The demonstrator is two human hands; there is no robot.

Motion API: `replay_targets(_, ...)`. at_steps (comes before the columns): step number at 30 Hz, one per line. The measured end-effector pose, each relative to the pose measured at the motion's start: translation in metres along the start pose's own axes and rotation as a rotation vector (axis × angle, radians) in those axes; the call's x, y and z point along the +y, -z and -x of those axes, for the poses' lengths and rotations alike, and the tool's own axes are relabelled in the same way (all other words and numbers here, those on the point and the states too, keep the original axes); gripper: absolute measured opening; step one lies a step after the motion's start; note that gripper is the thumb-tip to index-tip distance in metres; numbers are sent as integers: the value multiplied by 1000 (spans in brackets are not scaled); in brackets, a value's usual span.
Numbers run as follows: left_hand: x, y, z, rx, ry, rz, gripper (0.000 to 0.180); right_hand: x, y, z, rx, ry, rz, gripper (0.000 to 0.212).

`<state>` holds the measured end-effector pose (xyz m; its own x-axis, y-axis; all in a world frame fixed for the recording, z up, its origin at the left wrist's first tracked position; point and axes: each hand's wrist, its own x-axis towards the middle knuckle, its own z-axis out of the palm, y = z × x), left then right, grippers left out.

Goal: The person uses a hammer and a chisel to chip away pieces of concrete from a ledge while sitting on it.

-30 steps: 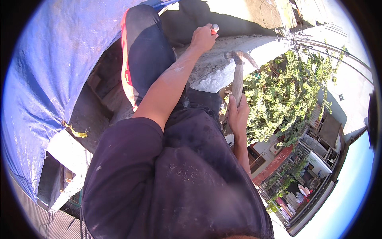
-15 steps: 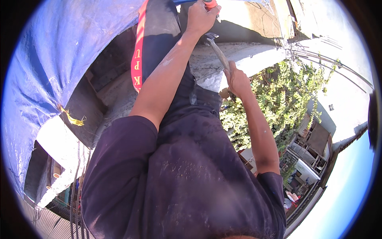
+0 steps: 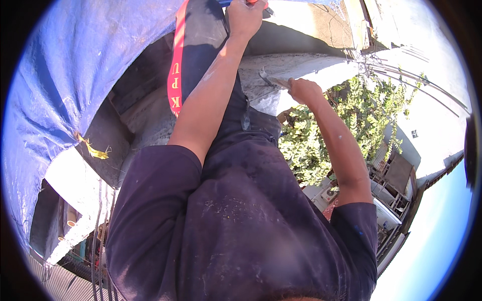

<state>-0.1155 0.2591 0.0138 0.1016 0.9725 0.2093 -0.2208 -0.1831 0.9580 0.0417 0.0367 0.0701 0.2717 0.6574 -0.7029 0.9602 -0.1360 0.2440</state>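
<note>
At the top of the head view, my left hand (image 3: 245, 21) is closed around an orange-handled tool (image 3: 259, 4). Most of that tool is cut off by the upper edge, so its kind does not show. My right hand (image 3: 305, 92) grips the wooden handle of a hammer (image 3: 275, 82), held out to the right of my leg. The hammer's metal head points left and stands apart from the left hand and its tool. Below my left hand is my dark trouser leg (image 3: 203, 45) with a red side stripe.
A blue tarp (image 3: 75, 65) hangs along the left, with a yellow strip (image 3: 94, 149) tied to it. Pale concrete (image 3: 296, 62) lies beyond the hammer. Leafy plants (image 3: 351, 125) grow below right. Thin rods (image 3: 391, 70) stick out at upper right, and more rods (image 3: 100, 236) stand at lower left.
My right hand has drawn the hammer back to the right and its head has dropped lower in the view. My left hand has shifted slightly up and left with the orange-handled tool.
</note>
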Motion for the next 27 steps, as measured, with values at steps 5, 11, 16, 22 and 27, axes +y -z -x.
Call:
replay_targets(5,16,4,1,168,92,99,16,-34,4,15,24,-64,-86,27)
replay_targets(11,27,22,-11,19,123,383,16,-28,8,10,31,2,-38,27)
replay_targets(16,29,39,-15,84,-4,118,13,-36,26,-7,137,-42,-118,27)
replay_targets(22,23,31,-21,137,111,152,15,-10,-2,-14,-31,-13,-26,33)
replay_targets(27,24,37,-17,136,159,98,14,-22,9,-28,-2,60,-43,32)
